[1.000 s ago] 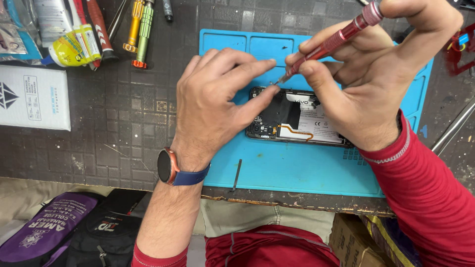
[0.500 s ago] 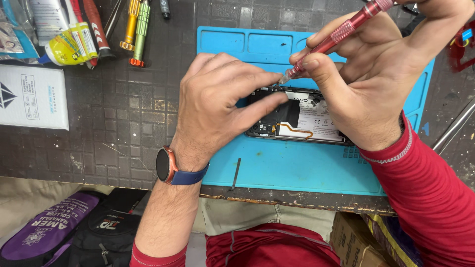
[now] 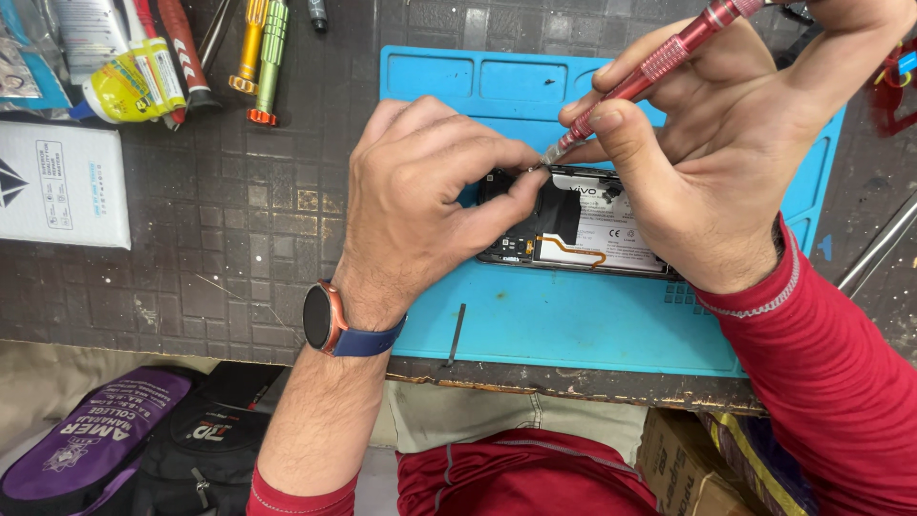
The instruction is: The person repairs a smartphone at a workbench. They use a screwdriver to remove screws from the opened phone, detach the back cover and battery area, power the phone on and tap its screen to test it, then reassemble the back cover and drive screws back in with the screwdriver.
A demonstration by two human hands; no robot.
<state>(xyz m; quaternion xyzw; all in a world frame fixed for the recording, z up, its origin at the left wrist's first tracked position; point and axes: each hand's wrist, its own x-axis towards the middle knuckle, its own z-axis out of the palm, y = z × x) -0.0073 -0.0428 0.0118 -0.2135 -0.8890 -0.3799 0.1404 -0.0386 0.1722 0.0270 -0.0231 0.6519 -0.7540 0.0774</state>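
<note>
Left hand [image 3: 420, 205] lies palm down over the left end of the opened phone [image 3: 583, 229], with thumb and forefinger pressed together at the tips on a very small part, too tiny to name. Right hand [image 3: 726, 162] is closed around a red screwdriver [image 3: 659, 62], fingers clamped on its shaft; the metal tip comes down just beside the left fingertips, at the upper edge of the phone. If the tip really touches the small part or only stands next to it, I cannot tell.

Much of the phone is hidden. Its left end is under the left fingers, its right end is under the right palm, and only the middle shows, with a white label and an orange flat cable between the two hands. The upper end of the screwdriver is cut off by the top border of the picture.

Below both hands is the blue work mat [image 3: 573, 325], which carries the phone. A thin dark pin [image 3: 457, 334] lies on the mat just right of the left wrist, near the watch [image 3: 323, 318]. Well apart to the left of the left hand, a white box [image 3: 62, 196] rests on the dark table, and yellow and green screwdrivers [image 3: 263, 57] lie above it.
</note>
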